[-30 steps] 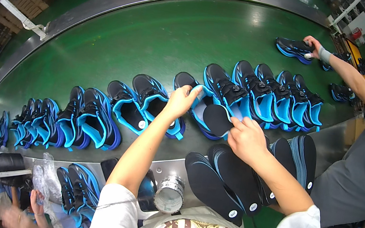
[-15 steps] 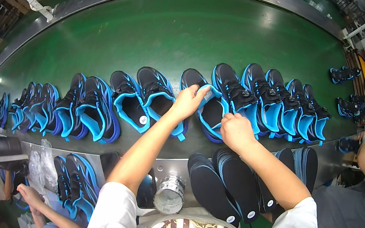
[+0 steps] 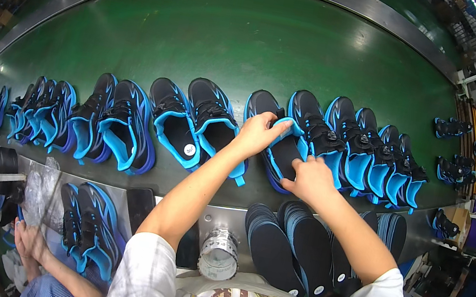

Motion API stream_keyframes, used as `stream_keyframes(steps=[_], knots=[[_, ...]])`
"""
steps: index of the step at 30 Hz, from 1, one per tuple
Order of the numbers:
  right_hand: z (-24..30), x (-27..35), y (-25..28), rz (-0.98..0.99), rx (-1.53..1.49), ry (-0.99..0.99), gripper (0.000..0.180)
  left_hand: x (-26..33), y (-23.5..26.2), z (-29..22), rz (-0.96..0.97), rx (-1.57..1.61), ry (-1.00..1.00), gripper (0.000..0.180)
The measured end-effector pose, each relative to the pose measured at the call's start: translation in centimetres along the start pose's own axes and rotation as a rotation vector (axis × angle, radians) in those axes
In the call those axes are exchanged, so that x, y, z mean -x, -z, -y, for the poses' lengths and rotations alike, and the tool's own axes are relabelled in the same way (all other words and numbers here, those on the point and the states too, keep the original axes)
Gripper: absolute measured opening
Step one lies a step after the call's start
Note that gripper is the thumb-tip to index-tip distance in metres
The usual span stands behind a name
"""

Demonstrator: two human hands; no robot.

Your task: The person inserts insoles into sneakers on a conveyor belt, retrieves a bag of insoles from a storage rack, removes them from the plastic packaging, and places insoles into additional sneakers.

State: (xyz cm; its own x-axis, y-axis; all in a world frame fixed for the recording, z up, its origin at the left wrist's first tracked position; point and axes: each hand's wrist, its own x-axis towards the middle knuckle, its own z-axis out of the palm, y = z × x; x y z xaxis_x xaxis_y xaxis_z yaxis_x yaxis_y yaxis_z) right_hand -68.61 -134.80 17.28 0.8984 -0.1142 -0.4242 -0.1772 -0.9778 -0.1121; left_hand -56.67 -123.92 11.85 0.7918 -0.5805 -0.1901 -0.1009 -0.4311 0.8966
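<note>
A black and blue sneaker [image 3: 262,103] with a bright blue lining stands in the row on the green belt, toe pointing away from me. My left hand [image 3: 258,133] pinches its tongue and holds the opening wide. At the heel side of the same opening is my right hand [image 3: 314,181], its thumb and fingers closed on the collar. The dark inside of the shoe shows between my hands. Just left stands a pair of like sneakers [image 3: 175,113], one showing a dark insole with a round white sticker [image 3: 189,149].
More sneakers line the belt [image 3: 226,32] on both sides. Stacks of black insoles [image 3: 276,244] lie at the near edge, beside a clear tape roll [image 3: 219,254]. A loose sneaker pair [image 3: 85,226] and a seated person's hands [image 3: 30,242] are at lower left. A rack with shoes [image 3: 465,144] stands right.
My right hand has moved from the collar's right side down toward the heel. My left hand stays at the tongue. At the right, a co-worker's raised arm has left the view.
</note>
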Motion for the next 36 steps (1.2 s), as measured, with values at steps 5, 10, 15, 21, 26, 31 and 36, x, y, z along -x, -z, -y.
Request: stream_keyframes(steps=[5,10,15,21,26,31,36], knots=[[-1.5,-2.0,-1.4,0.028,-0.064,0.252,0.017,-0.2,0.4,-0.1,0.05,0.08,0.066,0.05],[-1.8,-4.1,-5.5,-0.184,0.025,0.397,0.013,-0.4,-0.4,0.6,0.049,0.056,0.0,0.05],[-1.5,-4.2,-5.6,-0.171,0.086,0.382,0.015,0.0,-0.3,0.6,0.051,0.046,0.019,0.048],[-0.8,-5.5,-4.6,0.149,0.389,0.341,0.023,-0.2,-0.4,1.1,0.066,0.019,0.004,0.048],[-0.8,-6.0,-4.6,0.181,0.427,0.394,0.021,-0.2,-0.3,1.2,0.075,0.034,0.003,0.047],[-1.3,-5.3,-4.6,0.172,0.515,0.463,0.022,0.0,-0.4,0.4,0.073,0.051,0.016,0.046],[-0.8,-6.1,-4.7,0.337,0.622,0.449,0.028,0.0,-1.6,0.9,-0.014,0.22,0.06,0.047]])
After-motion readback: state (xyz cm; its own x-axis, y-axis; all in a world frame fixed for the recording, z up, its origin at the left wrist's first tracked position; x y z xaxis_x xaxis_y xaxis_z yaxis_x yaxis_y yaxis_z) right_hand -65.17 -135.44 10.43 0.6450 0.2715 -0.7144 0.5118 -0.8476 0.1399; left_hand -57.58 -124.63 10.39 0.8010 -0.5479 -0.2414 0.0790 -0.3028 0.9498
